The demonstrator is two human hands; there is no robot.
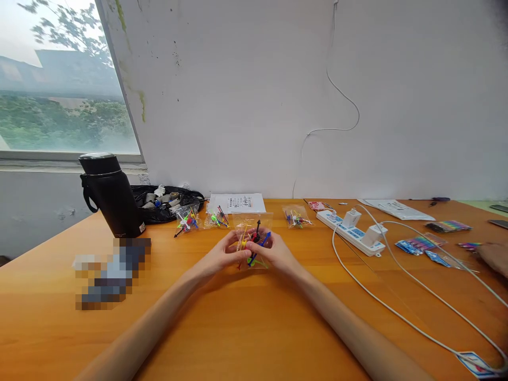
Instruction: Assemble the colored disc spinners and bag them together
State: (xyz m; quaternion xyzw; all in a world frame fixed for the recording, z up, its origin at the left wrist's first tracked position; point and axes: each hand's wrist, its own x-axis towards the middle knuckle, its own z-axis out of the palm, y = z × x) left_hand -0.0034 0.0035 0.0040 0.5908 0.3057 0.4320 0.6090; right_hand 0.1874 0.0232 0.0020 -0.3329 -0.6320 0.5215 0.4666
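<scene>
Between my two hands is a clear plastic bag (254,219) with small coloured plastic pieces, held just over the middle of the table. A blue arrow-tipped stick (260,248), a black arrow-tipped piece (258,227) and some yellow, red and green parts show there; which lie inside the bag I cannot tell. My left hand (224,252) grips the left side, its thumb across the front. My right hand (278,252) closes on the right side, thumb near the blue stick. Beyond my hands lie similar filled bags on the left (187,219), in the middle (217,217) and on the right (297,217).
A black bottle (111,198) stands at left before a black plastic bag (159,216) of scraps. A white power strip (349,233) with cables lies at right. Beyond it are colourful packets (423,242) and another person's hand (494,257). Printed paper (236,203) lies by the wall.
</scene>
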